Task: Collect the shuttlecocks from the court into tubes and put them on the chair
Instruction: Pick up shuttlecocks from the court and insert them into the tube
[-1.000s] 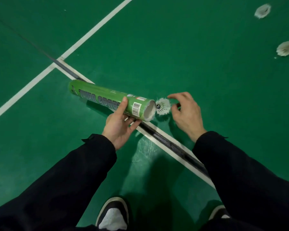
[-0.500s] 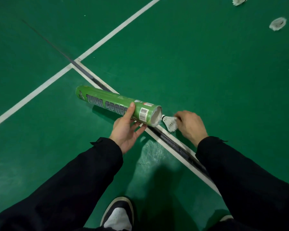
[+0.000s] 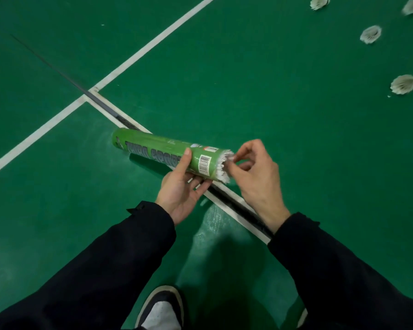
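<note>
My left hand [image 3: 180,189] grips a green cardboard tube [image 3: 157,151] from below, held nearly level above the court with its open end pointing right. A white shuttlecock [image 3: 225,167] sits in that open end, its feather rim sticking out. My right hand [image 3: 255,177] pinches the feathers with thumb and forefinger at the tube's mouth. Several more white shuttlecocks lie on the green floor at the far right: one [image 3: 404,84] nearest, another [image 3: 370,34] beyond it, and others [image 3: 319,2] at the top edge.
White court lines [image 3: 153,42] cross the green floor, and a dark seam [image 3: 236,206] runs diagonally under my hands. My shoe [image 3: 161,310] shows at the bottom. No chair is in view.
My right hand picked the shuttlecock off the floor and brought it to the tube's open end, where it now sits partly inside. The view has shifted so more shuttlecocks show at right.
</note>
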